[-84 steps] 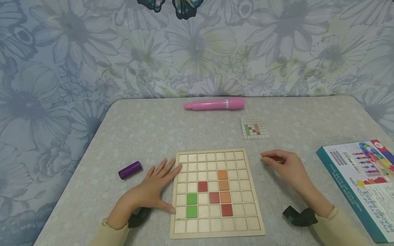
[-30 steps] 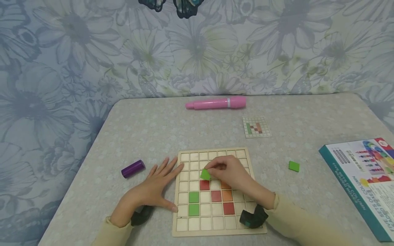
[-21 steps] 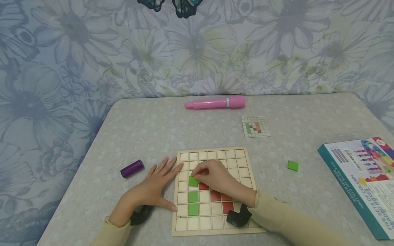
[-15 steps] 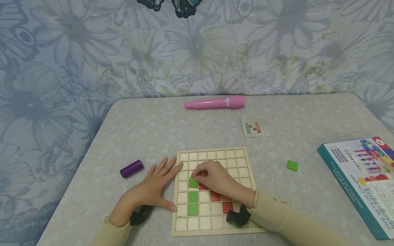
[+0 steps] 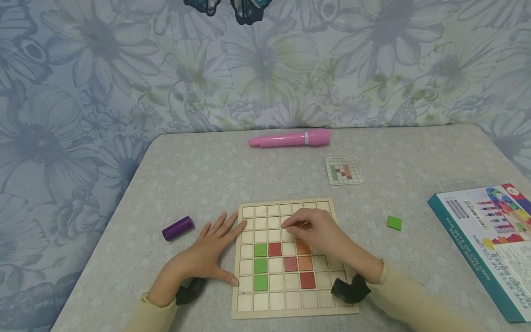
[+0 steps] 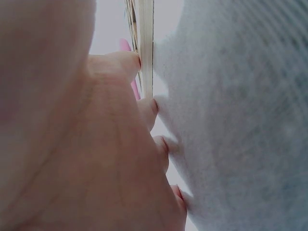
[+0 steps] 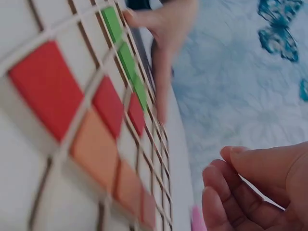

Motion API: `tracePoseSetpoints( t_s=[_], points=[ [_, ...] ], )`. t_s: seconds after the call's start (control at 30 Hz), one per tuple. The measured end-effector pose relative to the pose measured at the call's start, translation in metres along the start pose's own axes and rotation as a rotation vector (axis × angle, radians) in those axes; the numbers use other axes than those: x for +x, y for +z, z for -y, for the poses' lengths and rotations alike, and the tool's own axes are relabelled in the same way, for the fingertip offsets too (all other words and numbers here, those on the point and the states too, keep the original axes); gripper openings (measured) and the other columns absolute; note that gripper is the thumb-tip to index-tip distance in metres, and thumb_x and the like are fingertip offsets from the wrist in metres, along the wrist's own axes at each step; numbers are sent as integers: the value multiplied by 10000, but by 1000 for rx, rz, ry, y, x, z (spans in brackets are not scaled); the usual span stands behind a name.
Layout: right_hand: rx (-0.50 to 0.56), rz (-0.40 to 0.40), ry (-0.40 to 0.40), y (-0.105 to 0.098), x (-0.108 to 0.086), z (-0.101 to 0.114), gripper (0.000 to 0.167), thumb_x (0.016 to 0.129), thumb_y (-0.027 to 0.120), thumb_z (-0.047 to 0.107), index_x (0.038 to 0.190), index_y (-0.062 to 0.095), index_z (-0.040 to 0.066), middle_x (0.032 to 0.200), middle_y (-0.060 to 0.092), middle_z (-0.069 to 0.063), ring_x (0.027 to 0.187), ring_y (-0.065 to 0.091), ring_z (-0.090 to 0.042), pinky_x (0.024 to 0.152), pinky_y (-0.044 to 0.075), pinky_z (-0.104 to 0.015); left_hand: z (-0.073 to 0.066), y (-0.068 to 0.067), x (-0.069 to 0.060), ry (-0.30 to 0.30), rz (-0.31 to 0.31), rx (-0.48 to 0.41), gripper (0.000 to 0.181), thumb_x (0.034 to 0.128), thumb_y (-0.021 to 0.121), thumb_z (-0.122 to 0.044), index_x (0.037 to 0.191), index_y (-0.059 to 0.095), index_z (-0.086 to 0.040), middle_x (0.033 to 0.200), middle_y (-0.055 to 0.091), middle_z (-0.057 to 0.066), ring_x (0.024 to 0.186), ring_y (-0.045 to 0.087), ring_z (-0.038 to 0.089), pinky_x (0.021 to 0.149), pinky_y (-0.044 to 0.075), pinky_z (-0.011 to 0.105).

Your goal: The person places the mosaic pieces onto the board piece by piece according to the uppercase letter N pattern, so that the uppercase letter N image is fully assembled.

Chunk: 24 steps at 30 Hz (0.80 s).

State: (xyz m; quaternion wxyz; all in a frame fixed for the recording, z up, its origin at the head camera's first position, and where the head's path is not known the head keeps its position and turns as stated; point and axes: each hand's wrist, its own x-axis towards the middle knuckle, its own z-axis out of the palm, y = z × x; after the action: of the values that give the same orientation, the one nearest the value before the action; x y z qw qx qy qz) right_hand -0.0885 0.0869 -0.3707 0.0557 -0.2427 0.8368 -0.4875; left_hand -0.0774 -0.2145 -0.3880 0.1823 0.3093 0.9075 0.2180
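A square wooden grid board lies on the table. Three green tiles form a column on its left side. Red tiles sit in cells to the right, with orange tiles partly covered by the right hand. My left hand lies spread beside the board, thumb and index fingertips at its left edge. Over the board's upper middle is my right hand; the right wrist view shows its fingers loosely bent, nothing between them and the thumb. One loose green tile rests on the table at right.
A small pattern card lies behind the board, and a pink pen-shaped object farther back. At left is a purple cylinder, perhaps a cap. A flat printed box lies at the right edge.
My right hand brought a green tile onto the board, set it in the cell above the other two green ones, let go and drew back up and right. The left hand stayed put.
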Motion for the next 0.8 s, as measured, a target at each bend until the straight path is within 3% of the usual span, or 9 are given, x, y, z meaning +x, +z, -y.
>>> tracePoseSetpoints(
  t_s=[0.2,0.37,0.6,0.8],
  points=[
    [-137,-231,111,-63,-40,-27,133,889,650,82,1001,721,63,964,682,-15,850,609,-141,703,499,-255,1,1,1,5,-2,2,1192,619,725,-656,1512,154,-111,1548,4,143,1375,-66,383,997,-2,655],
    [-275,-382,248,-94,-74,-53,196,922,618,146,1070,695,42,1027,664,-110,876,565,-128,670,454,-158,2,1,-1,7,-16,-6,1204,608,729,-660,1514,148,-123,1549,1,138,1375,-66,382,995,-7,655],
    [-340,-427,360,-108,-98,-77,255,911,635,178,1122,670,40,1057,627,-142,819,517,-65,621,422,-159,3,1,-1,17,-17,0,1199,616,731,-654,1515,140,-125,1550,-1,135,1376,-67,376,999,-3,650],
    [-463,-397,314,-108,-105,-87,252,798,730,33,1039,682,-23,924,585,-135,771,527,-216,601,411,-244,2,1,0,20,-15,-5,1182,629,729,-646,1511,155,-109,1548,10,148,1374,-63,387,993,4,660]
  ],
)
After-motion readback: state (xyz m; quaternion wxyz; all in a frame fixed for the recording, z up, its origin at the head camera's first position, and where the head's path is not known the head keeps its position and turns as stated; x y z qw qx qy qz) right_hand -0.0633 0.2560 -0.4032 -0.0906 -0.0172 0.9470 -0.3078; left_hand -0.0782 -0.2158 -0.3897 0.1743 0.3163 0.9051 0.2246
